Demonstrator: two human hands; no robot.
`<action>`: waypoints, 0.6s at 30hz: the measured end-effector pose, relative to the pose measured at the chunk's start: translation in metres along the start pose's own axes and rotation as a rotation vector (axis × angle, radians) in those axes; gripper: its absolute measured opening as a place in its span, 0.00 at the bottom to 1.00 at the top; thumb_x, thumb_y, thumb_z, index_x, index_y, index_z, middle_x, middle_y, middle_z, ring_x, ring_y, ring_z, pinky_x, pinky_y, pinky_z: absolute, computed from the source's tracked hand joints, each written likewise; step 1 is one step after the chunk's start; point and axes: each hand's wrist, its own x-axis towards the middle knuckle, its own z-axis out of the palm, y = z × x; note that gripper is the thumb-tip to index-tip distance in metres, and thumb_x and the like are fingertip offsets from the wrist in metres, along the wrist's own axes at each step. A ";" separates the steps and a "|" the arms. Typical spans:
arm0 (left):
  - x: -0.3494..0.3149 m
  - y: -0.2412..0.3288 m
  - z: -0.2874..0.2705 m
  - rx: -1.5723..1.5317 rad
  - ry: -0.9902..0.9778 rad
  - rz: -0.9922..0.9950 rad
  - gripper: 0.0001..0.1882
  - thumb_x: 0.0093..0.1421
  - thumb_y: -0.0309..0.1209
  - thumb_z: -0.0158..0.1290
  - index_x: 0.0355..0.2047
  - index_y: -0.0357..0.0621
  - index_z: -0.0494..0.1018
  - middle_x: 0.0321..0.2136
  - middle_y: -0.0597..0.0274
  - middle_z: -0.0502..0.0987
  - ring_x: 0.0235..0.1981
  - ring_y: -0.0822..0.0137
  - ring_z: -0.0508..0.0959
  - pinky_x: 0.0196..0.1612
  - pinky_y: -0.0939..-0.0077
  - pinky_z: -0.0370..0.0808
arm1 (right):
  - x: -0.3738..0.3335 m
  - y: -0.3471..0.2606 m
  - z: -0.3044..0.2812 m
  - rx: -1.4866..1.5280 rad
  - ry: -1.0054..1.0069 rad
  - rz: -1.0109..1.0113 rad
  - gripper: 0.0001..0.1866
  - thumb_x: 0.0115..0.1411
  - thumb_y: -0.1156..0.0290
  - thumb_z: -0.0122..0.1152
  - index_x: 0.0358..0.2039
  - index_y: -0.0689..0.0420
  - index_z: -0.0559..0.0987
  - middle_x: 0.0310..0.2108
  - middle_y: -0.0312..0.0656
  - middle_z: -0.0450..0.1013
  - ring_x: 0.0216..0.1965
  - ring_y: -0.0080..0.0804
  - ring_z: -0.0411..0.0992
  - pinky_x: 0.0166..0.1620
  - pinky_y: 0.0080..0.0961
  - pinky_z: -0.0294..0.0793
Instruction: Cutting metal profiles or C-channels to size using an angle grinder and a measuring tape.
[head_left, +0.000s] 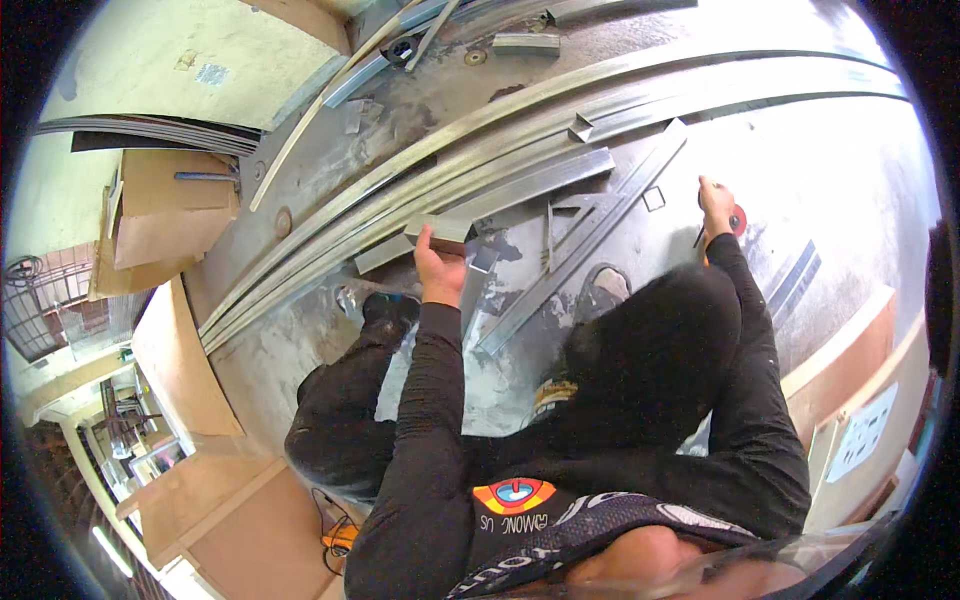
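Observation:
My left hand point(440, 273) grips a short piece of square metal tube point(443, 230), thumb up along its side, above the long tubes on the floor. My right hand point(716, 203) is out to the right, low over the pale floor, with its fingers curled. Beside its wrist shows a red round part point(738, 220) with a dark edge; the hand and sleeve hide most of it. Between my hands lie a long metal channel point(590, 235), a metal triangle square point(575, 222) and a small square tube offcut point(654, 199).
Several long metal tubes point(400, 190) cross the floor ahead. Flat metal strips point(795, 277) lie to the right, near wooden panels point(850, 350). A cardboard box point(175, 210) stands at the left. My shoe point(604, 292) rests close to the channel. An orange tool point(341, 537) lies behind me.

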 end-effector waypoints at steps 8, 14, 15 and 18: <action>0.092 0.014 0.076 0.213 0.042 0.050 0.05 0.60 0.31 0.58 0.34 0.53 0.72 0.27 0.76 0.74 0.24 0.76 0.74 0.24 0.80 0.69 | 0.059 -0.023 0.051 -0.026 0.380 -0.168 0.40 0.54 0.53 0.71 0.59 0.68 0.69 0.53 0.63 0.72 0.55 0.60 0.71 0.59 0.45 0.70; 0.164 0.000 0.148 0.306 0.072 0.022 0.05 0.61 0.32 0.59 0.31 0.54 0.72 0.22 0.75 0.72 0.19 0.73 0.71 0.23 0.76 0.68 | 0.100 -0.049 0.073 -0.039 0.430 -0.136 0.41 0.56 0.50 0.70 0.59 0.67 0.68 0.54 0.64 0.71 0.56 0.61 0.69 0.60 0.46 0.69; 0.175 -0.006 0.155 0.314 0.068 0.009 0.05 0.61 0.32 0.59 0.31 0.54 0.72 0.22 0.75 0.72 0.19 0.73 0.71 0.23 0.76 0.68 | 0.107 -0.046 0.072 -0.055 0.452 -0.153 0.41 0.56 0.49 0.70 0.59 0.68 0.68 0.54 0.64 0.70 0.56 0.61 0.69 0.60 0.47 0.69; 0.215 -0.014 0.175 0.404 0.070 0.006 0.08 0.57 0.31 0.60 0.25 0.53 0.72 0.16 0.72 0.68 0.17 0.71 0.68 0.22 0.75 0.61 | 0.131 -0.040 0.074 -0.088 0.551 -0.251 0.43 0.57 0.43 0.69 0.57 0.70 0.69 0.53 0.66 0.70 0.55 0.63 0.69 0.58 0.48 0.71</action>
